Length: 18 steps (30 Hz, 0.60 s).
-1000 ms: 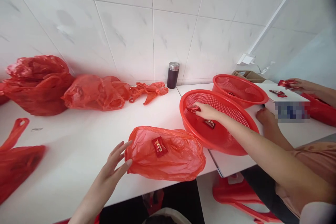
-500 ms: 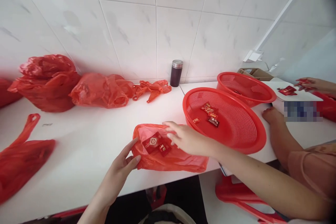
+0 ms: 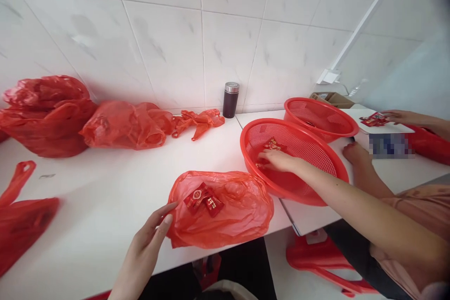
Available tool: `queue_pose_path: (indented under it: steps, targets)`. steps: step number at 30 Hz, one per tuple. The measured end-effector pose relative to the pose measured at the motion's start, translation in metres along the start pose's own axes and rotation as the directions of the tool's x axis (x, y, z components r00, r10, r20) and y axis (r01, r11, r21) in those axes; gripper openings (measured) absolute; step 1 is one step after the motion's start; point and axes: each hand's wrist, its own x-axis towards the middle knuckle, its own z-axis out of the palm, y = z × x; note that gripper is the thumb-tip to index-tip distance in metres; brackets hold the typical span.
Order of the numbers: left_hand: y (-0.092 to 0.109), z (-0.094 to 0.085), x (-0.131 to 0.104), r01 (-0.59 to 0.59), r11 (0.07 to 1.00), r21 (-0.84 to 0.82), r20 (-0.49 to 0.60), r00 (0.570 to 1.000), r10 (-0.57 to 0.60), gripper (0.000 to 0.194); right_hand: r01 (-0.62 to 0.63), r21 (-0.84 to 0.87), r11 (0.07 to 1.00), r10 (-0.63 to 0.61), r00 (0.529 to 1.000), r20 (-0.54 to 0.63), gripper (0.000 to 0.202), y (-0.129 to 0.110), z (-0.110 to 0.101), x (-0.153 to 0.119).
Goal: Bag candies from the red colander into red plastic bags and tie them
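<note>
On the table before me a thin red plastic bag (image 3: 239, 225) lies with its mouth spread wide. Inside it are red snack packets (image 3: 207, 201) with pale print. My left hand (image 3: 154, 232) pinches the bag's left rim between thumb and fingers. My right hand (image 3: 281, 160) reaches down into the nearer red perforated basket (image 3: 316, 152), fingers somewhat apart over a few small packets (image 3: 272, 144). Its fingertips are close to a packet at the basket's left side; nothing is visibly held.
A second red basket (image 3: 321, 115) stands behind the first. Filled red bags (image 3: 45, 122) line the wall, near a dark tumbler (image 3: 231, 101). Another red bag (image 3: 24, 229) lies at left. At right, another person's hand (image 3: 404, 116) is by red packets (image 3: 373, 119).
My right hand has moved from above the bag rightward into the nearer basket. The bag's mouth now lies wider and more of its inside shows. The view has shifted slightly right.
</note>
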Motion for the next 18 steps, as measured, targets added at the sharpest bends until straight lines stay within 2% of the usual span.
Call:
queue_pose_path:
  steps: [2, 5, 11, 14, 16, 18]
  targets:
    - [0.000, -0.001, 0.000, 0.014, 1.000, 0.009, -0.029, 0.999, -0.013, 0.052, -0.005, -0.008, 1.000, 0.006, 0.998, 0.058, 0.013, 0.003, 0.001, 0.003]
    - [-0.007, -0.004, 0.002, 0.012, 1.000, 0.025, -0.032, 0.999, -0.011, 0.054, -0.023, 0.004, 1.000, 0.022, 0.997, 0.079, 0.009, 0.008, -0.003, 0.007]
    - [-0.025, -0.008, 0.006, -0.007, 0.999, 0.051, -0.064, 0.998, 0.010, 0.056, -0.055, 0.077, 0.995, 0.056, 0.998, -0.006, 0.006, 0.013, -0.030, 0.002]
    - [-0.026, -0.008, 0.006, -0.011, 0.999, 0.032, -0.058, 0.998, 0.013, 0.056, 0.021, 0.302, 0.953, 0.009, 0.995, -0.095, 0.013, -0.012, -0.049, -0.012]
    - [-0.024, -0.006, 0.007, -0.012, 1.000, 0.027, -0.044, 0.999, 0.013, 0.056, 0.128, 0.493, 0.860, -0.072, 0.989, -0.131, 0.017, -0.043, -0.056, -0.024]
    - [-0.021, -0.004, 0.008, -0.017, 1.000, 0.026, -0.027, 0.999, 0.017, 0.058, 0.217, 0.573, 0.790, -0.171, 0.976, -0.134, 0.018, -0.078, -0.055, -0.035]
